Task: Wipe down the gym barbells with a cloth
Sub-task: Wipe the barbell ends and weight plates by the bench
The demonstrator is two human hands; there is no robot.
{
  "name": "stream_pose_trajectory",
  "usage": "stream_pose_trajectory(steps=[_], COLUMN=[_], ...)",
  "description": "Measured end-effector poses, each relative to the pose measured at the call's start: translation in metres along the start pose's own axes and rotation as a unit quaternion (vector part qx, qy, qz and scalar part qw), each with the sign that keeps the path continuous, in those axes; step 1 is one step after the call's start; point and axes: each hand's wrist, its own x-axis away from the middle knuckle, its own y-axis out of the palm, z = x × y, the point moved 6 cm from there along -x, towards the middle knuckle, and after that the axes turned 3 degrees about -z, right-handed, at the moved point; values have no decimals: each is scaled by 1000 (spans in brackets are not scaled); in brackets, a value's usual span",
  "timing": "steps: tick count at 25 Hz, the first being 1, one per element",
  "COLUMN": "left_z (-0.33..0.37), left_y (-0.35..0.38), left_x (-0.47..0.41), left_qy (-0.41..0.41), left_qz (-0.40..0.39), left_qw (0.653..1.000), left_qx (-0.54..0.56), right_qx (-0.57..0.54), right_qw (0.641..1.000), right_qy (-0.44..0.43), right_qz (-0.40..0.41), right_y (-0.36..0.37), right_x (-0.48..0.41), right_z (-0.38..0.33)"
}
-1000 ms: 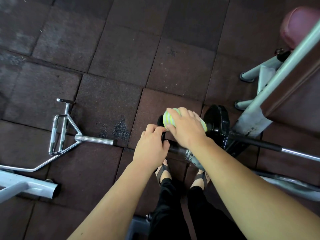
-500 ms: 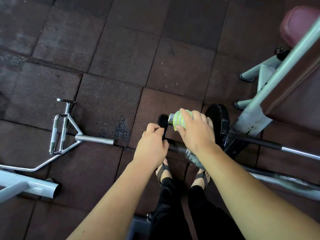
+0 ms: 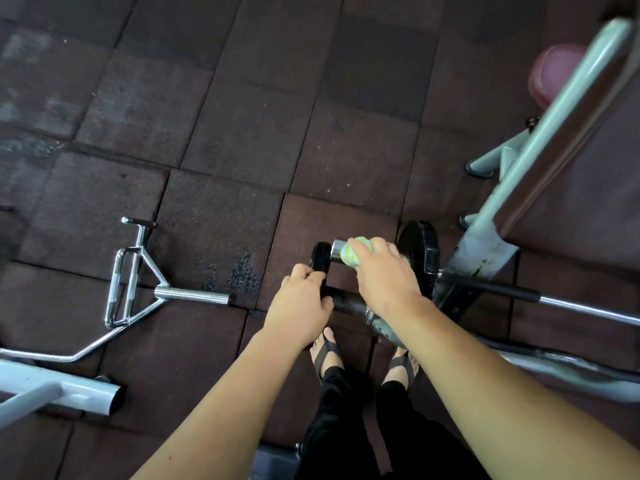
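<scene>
The barbell lies low over the floor at centre right, with a chrome sleeve tip (image 3: 336, 250), a black weight plate (image 3: 419, 249) and a shaft (image 3: 585, 307) running off to the right. A green-and-white striped cloth (image 3: 352, 255) is wrapped around the sleeve just behind the tip. My right hand (image 3: 386, 277) grips that cloth from above. A second, dark bar (image 3: 346, 303) lies just nearer to me. My left hand (image 3: 300, 304) is closed over its black end piece (image 3: 320, 259), beside the cloth.
A chrome triceps bar (image 3: 138, 296) lies on the dark rubber floor tiles at left, with a white frame tube (image 3: 72, 393) below it. A bench frame (image 3: 512, 206) and a maroon pad (image 3: 554, 76) stand at right. My sandalled feet (image 3: 327, 353) are under the bars.
My right hand has slid the cloth rightward along the sleeve toward the plate, uncovering the chrome tip. My left hand has kept its grip in place.
</scene>
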Motion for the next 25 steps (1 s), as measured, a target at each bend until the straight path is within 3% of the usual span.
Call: stream_pose_trajectory(steps=[6,11,17,25], left_z=[74,189,335,510], left_y=[-52,-62,15,166], left_x=[32,59,120,233], left_qy=[97,242,374,437], left_qz=[39,34,-4,-20], left_qw=[994,968,922,890], left_qx=[-17,-57,-101,-125], right_qx=[-154,-230,-383,-499], right_qw=[987,963,866,748], right_qy=[-20,65,208,287], right_qz=[41,127,245,330], right_y=[-78,-130,-139,-85], right_x=[90,190,371,580], right_z=[29,123,270,442])
